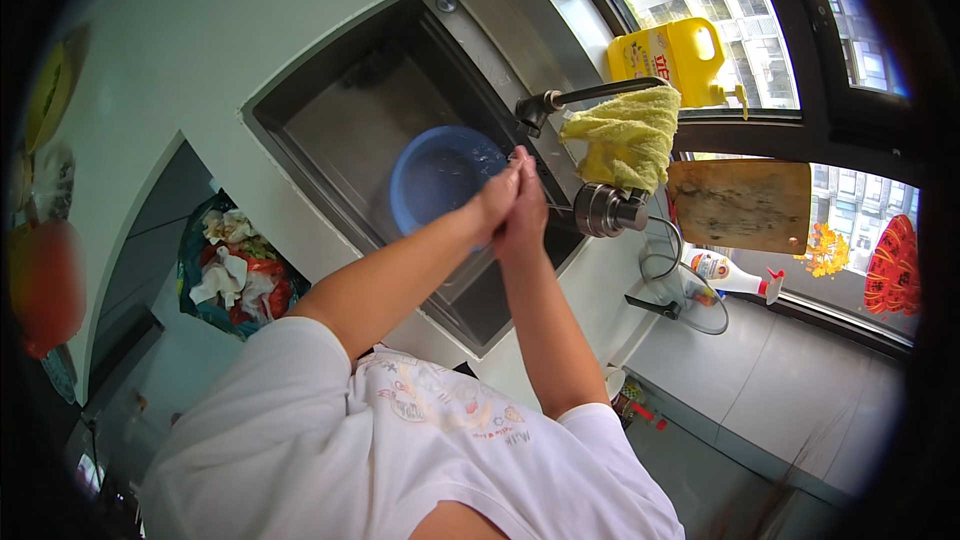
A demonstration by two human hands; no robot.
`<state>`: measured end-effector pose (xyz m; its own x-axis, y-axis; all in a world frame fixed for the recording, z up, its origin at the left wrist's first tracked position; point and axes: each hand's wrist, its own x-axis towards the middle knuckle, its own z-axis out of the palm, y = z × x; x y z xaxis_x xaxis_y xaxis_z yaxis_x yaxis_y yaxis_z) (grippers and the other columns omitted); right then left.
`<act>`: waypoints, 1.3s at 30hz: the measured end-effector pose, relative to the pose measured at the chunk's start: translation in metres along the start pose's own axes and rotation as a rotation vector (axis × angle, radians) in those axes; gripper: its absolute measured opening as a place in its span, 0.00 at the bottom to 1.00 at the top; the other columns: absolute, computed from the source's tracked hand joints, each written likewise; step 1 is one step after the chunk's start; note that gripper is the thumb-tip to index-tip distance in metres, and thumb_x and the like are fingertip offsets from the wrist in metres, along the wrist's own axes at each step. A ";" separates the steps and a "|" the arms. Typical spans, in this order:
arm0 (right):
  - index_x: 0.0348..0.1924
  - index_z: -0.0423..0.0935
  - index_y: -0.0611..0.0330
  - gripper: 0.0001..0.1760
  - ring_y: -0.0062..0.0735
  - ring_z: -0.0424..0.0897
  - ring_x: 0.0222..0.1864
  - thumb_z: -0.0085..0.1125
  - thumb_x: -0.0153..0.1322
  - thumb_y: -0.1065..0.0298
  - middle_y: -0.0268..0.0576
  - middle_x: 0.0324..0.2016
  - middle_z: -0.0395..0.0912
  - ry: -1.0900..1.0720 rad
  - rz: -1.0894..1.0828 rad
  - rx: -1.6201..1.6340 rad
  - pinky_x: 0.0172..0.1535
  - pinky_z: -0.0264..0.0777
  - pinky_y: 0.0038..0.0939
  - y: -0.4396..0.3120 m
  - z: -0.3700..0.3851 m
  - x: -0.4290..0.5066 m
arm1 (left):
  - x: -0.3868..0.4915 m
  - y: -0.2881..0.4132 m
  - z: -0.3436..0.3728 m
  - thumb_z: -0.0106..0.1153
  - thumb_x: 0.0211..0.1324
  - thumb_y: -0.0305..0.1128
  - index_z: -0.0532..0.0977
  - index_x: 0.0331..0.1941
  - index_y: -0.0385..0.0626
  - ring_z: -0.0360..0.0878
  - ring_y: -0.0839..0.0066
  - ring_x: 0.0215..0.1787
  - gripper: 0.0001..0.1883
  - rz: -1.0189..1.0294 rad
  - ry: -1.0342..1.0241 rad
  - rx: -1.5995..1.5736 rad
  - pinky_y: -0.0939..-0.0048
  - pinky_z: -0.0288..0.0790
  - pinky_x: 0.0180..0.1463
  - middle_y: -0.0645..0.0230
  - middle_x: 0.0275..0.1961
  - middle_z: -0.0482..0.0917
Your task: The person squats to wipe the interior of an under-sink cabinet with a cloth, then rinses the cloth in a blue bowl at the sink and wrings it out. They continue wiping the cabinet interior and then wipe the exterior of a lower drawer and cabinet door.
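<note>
My left hand (493, 201) and my right hand (527, 214) are pressed together, palm to palm, over the right side of a dark sink (330, 120). Their fingers point up the picture, just below the spout of a black faucet (534, 111). What lies between the palms is hidden. A round blue plastic basin (409, 187) stands in the sink to the left of the fingers, with water in it. A yellow-green towel (626, 136) hangs beside the faucet, right of my hands. Below the towel is a metal cylindrical fitting (609, 210).
A yellow detergent jug (664, 60), a wooden cutting board (739, 204) and a white spray bottle (724, 272) stand by the windows. A glass lid (712, 315) lies near the counter's right end. At left, a bag of waste (240, 274) sits below the pale counter (195, 45).
</note>
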<state>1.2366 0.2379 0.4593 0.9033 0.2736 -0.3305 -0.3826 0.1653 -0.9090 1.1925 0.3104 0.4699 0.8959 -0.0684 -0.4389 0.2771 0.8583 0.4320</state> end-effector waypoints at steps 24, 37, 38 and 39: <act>0.61 0.75 0.58 0.18 0.24 0.78 0.51 0.52 0.78 0.75 0.43 0.57 0.78 -0.066 -0.713 -0.688 0.53 0.72 0.25 -0.008 0.008 0.003 | 0.008 -0.002 0.003 0.34 0.77 0.52 0.73 0.41 0.55 0.75 0.73 0.50 0.20 -0.248 0.198 -0.215 0.63 0.71 0.55 0.75 0.43 0.79; 0.29 0.72 0.49 0.18 0.17 0.66 0.23 0.57 0.77 0.48 0.25 0.19 0.64 0.149 0.096 0.433 0.30 0.64 0.23 0.000 0.007 0.007 | 0.042 -0.012 -0.021 0.43 0.73 0.50 0.75 0.37 0.41 0.82 0.63 0.36 0.22 0.229 0.436 0.611 0.56 0.75 0.40 0.63 0.35 0.84; 0.27 0.70 0.48 0.19 0.18 0.65 0.22 0.56 0.77 0.48 0.25 0.18 0.64 0.199 0.123 0.440 0.29 0.64 0.24 0.005 0.004 0.009 | 0.041 -0.012 -0.028 0.43 0.73 0.50 0.73 0.42 0.43 0.83 0.62 0.36 0.21 0.246 0.424 0.858 0.56 0.75 0.40 0.63 0.36 0.85; 0.24 0.68 0.47 0.21 0.19 0.65 0.21 0.56 0.78 0.48 0.25 0.17 0.64 0.227 0.162 0.450 0.29 0.65 0.24 0.009 0.001 0.011 | 0.040 -0.012 -0.034 0.42 0.73 0.51 0.72 0.46 0.44 0.84 0.61 0.36 0.20 0.262 0.433 1.103 0.56 0.76 0.39 0.63 0.37 0.85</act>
<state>1.2427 0.2435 0.4475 0.8258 0.1258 -0.5497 -0.5214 0.5417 -0.6593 1.2136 0.3141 0.4203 0.8373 0.3990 -0.3737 0.4405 -0.0876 0.8935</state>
